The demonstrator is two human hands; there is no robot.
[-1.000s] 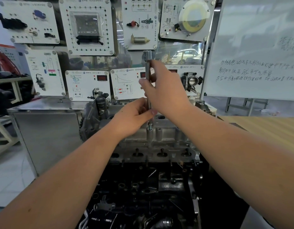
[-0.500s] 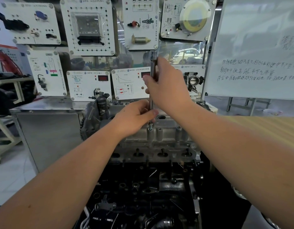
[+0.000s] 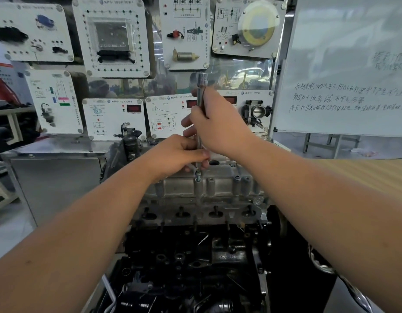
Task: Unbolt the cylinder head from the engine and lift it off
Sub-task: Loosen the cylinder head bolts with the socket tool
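Note:
The grey aluminium cylinder head sits on top of the black engine block in front of me. A long steel socket extension bar stands upright over a bolt at the head's top edge. My right hand grips the bar's upper shaft. My left hand pinches the bar's lower end just above the bolt. The bar's tip is partly hidden by my fingers.
A wall of white training panels with mounted car parts stands behind the engine. A steel cabinet is at the left, a whiteboard at the right, and a wooden tabletop lies beyond my right arm.
The view has shifted slightly, and my right hand's fingers sit a little differently on the bar. The bar stays upright over the same bolt, with my left hand still at its lower end.

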